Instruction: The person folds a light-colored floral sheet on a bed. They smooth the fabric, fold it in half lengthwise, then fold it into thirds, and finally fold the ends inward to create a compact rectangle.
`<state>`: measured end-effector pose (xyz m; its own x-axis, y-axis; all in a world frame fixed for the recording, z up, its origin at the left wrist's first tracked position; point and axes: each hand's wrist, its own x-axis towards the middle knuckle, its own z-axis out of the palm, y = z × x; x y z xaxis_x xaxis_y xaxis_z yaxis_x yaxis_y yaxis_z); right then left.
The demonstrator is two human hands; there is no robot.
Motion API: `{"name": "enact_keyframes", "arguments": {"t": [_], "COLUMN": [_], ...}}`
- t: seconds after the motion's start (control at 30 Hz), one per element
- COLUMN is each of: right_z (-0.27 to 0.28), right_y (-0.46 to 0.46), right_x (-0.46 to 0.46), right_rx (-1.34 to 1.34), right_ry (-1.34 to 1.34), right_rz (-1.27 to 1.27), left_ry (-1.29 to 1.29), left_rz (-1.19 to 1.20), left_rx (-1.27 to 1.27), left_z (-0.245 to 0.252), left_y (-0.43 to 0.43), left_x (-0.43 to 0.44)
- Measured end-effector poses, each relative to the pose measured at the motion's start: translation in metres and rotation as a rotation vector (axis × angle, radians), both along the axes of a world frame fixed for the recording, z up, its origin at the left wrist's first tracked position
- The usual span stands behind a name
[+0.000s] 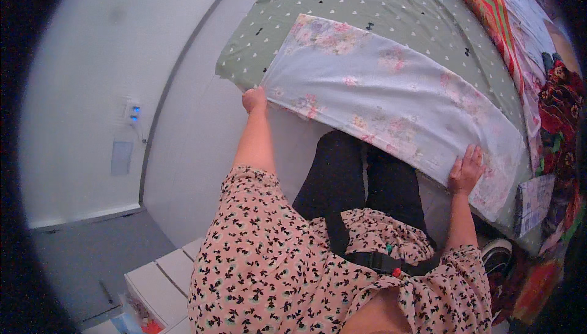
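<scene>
A folded white cloth with pink flower print (390, 91) lies across the near side of a green bed sheet (348, 1) patterned with small white hearts and dark bows. My left hand (254, 99) is closed on the cloth's near left corner, at the edge of the bed. Flat on the cloth's right part rests my right hand (467, 171), palm down with its fingers extended. Several soft creases run lengthwise through the fabric between my hands. The cloth's near edge passes just above my knees in black trousers (344, 173).
A pale wall (91, 59) with a lit socket (133, 110) stands on the left. White drawers or boxes (160, 283) sit at lower left. Bright bedding (497, 17), a dark red floral cloth (557, 105) and a printed booklet or packet (534, 203) lie along the right.
</scene>
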<state>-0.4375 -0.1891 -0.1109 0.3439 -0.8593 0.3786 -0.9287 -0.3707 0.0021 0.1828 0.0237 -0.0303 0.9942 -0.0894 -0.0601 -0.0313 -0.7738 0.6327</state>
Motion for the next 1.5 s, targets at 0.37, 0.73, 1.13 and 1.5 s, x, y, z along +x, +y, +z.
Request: {"name": "enact_keyframes", "arguments": {"t": [0.37, 0.73, 1.13, 1.5], "right_z": [0.001, 0.025, 0.057, 0.101], "right_y": [0.006, 0.027, 0.059, 0.055], "right_x": [0.001, 0.027, 0.031, 0.074], "right_rx": [0.005, 0.061, 0.126, 0.231], "right_ry": [-0.084, -0.238, -0.33, -0.285], "right_rz": [0.051, 0.094, 0.184, 0.33], "left_ry": [-0.95, -1.059, -0.801, -0.818], "left_rz": [-1.16, -1.086, -0.614, -1.255], "left_rx": [0.003, 0.538, 0.789, 0.336], "left_z": [0.039, 0.066, 0.132, 0.042], "left_y": [-0.142, -0.163, -0.161, -0.163], "left_x": [-0.227, -0.162, -0.019, -0.308]}}
